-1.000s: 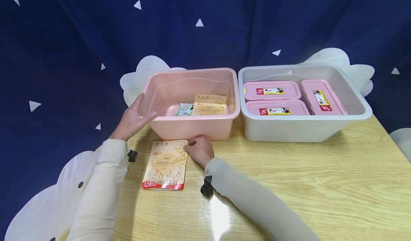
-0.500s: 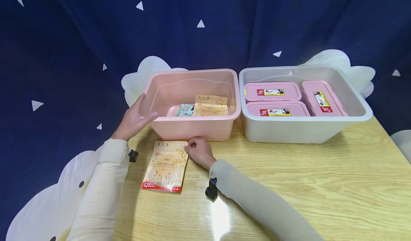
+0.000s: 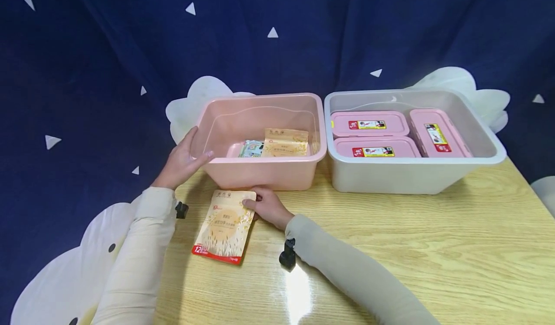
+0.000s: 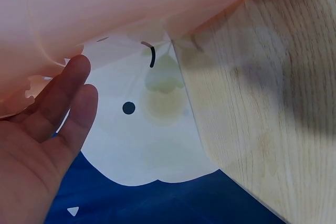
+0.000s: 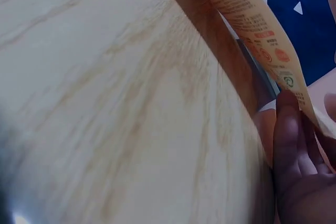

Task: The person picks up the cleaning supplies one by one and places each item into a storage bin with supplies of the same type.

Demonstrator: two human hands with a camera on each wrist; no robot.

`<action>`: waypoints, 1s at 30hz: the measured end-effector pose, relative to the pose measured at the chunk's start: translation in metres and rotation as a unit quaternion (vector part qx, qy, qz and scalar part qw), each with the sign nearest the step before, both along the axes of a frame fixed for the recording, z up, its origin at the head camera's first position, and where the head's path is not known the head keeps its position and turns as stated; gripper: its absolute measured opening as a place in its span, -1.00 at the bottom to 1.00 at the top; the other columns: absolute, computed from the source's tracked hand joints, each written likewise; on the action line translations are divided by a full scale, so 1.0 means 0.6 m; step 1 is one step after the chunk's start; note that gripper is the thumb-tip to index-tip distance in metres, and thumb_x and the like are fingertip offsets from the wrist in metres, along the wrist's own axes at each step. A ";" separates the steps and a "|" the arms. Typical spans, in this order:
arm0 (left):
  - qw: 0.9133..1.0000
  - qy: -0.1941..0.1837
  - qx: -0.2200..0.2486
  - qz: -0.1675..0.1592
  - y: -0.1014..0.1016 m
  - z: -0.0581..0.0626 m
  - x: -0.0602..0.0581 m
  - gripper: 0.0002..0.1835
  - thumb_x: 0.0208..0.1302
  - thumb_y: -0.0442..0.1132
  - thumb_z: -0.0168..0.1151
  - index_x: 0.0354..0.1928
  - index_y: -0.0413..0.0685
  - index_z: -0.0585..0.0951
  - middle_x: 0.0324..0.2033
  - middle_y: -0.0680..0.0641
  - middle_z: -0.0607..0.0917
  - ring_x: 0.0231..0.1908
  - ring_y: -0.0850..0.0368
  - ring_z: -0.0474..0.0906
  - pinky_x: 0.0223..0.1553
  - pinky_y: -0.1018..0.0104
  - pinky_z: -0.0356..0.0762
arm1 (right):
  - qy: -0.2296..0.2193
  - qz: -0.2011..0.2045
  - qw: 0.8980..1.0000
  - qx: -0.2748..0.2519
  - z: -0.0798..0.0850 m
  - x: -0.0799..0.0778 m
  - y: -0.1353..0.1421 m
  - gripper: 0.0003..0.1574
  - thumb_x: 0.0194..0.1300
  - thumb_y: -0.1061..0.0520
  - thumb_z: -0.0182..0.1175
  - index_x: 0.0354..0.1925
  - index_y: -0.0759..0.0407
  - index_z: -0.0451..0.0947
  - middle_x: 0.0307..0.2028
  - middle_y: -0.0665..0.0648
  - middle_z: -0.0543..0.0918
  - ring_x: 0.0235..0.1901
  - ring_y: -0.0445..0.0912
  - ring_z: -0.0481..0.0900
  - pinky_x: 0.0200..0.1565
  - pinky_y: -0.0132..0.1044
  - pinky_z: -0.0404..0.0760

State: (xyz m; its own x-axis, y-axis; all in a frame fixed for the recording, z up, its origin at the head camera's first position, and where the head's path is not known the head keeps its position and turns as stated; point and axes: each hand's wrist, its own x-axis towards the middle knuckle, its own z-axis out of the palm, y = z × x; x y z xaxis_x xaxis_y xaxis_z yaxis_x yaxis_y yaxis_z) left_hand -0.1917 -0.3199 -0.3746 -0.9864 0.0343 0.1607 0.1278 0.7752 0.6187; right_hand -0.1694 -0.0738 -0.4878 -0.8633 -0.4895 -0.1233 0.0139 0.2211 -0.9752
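Observation:
A cream pouch (image 3: pixel 226 226) with a red band along its bottom lies at the table's near left, in front of the pink bin (image 3: pixel 260 173). My right hand (image 3: pixel 270 207) pinches its upper right edge, thumb on the front and fingers behind. The right wrist view shows the printed back of the pouch (image 5: pixel 262 35) raised off the wood, with fingertips (image 5: pixel 287 100) against it. At the bin's left front corner, my left hand (image 3: pixel 179 163) touches the rim with fingers fairly straight. In the left wrist view its fingers (image 4: pixel 79 93) extend beside the pink wall.
Inside the pink bin lie another cream pouch (image 3: pixel 286 144) and a small green-and-white packet (image 3: pixel 251 148). To its right stands a white bin (image 3: pixel 390 178) holding pink lidded boxes (image 3: pixel 370 123). Both bins stand on the wooden table (image 3: pixel 390 238), before a dark blue curtain (image 3: pixel 303 36).
My right thumb has moved onto the pouch's front while the fingers have gone behind it. The pouch has turned slightly and its right edge has come up. My left hand stays at the bin.

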 end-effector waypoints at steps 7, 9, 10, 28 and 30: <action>1.000 0.001 0.004 -0.001 0.002 0.001 0.000 -0.03 0.28 0.05 0.23 0.58 -0.06 -0.05 0.48 -0.35 0.20 0.40 -0.36 0.25 0.38 -0.29 0.24 | 0.033 -0.014 0.999 0.022 -0.006 0.000 -0.007 -0.81 0.22 0.05 0.35 -0.25 0.12 0.64 -0.28 0.07 0.65 -0.29 -0.15 0.49 -0.13 -0.29 0.52; 1.000 0.003 0.004 0.000 0.003 0.002 0.000 -0.03 0.27 0.05 0.23 0.58 -0.06 -0.04 0.48 -0.35 0.20 0.40 -0.36 0.26 0.37 -0.29 0.24 | 0.036 -0.015 0.999 0.021 -0.006 0.000 -0.010 -0.78 0.21 0.05 0.36 -0.19 0.12 0.65 -0.18 0.10 0.69 -0.16 -0.11 0.54 0.00 -0.23 0.54; 1.000 0.004 0.004 0.000 0.003 0.002 0.000 -0.03 0.27 0.05 0.23 0.58 -0.06 -0.04 0.48 -0.35 0.21 0.40 -0.36 0.26 0.37 -0.29 0.24 | 0.036 -0.015 0.999 0.019 -0.005 0.001 -0.011 -0.76 0.21 0.06 0.36 -0.16 0.11 0.66 -0.13 0.11 0.70 -0.09 -0.09 0.56 0.07 -0.20 0.54; 1.000 0.009 0.007 -0.004 0.000 -0.002 -0.002 -0.05 0.28 0.06 0.23 0.57 -0.04 -0.02 0.46 -0.36 0.24 0.37 -0.37 0.29 0.35 -0.31 0.26 | 0.052 -0.020 0.998 -0.014 0.018 0.010 -0.010 -0.56 0.23 0.19 0.32 0.09 -0.05 0.67 0.08 -0.02 0.72 0.11 -0.10 0.61 0.25 -0.15 0.51; 1.000 0.009 0.008 -0.003 -0.001 -0.003 -0.002 -0.05 0.28 0.05 0.23 0.57 -0.04 -0.02 0.46 -0.36 0.24 0.37 -0.36 0.29 0.35 -0.31 0.27 | 0.059 -0.015 0.998 -0.016 0.026 0.011 -0.009 -0.55 0.23 0.20 0.32 0.11 -0.05 0.66 0.10 -0.02 0.71 0.12 -0.09 0.62 0.25 -0.14 0.51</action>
State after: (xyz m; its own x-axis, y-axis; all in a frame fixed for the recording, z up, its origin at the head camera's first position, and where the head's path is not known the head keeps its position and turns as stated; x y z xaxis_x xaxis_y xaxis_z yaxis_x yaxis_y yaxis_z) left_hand -0.1932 -0.3203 -0.3762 -0.9833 0.0368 0.1782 0.1425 0.7647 0.6284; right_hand -0.1629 -0.0791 -0.4722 -0.8850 -0.4656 -0.0050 -0.0951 0.1911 -0.9770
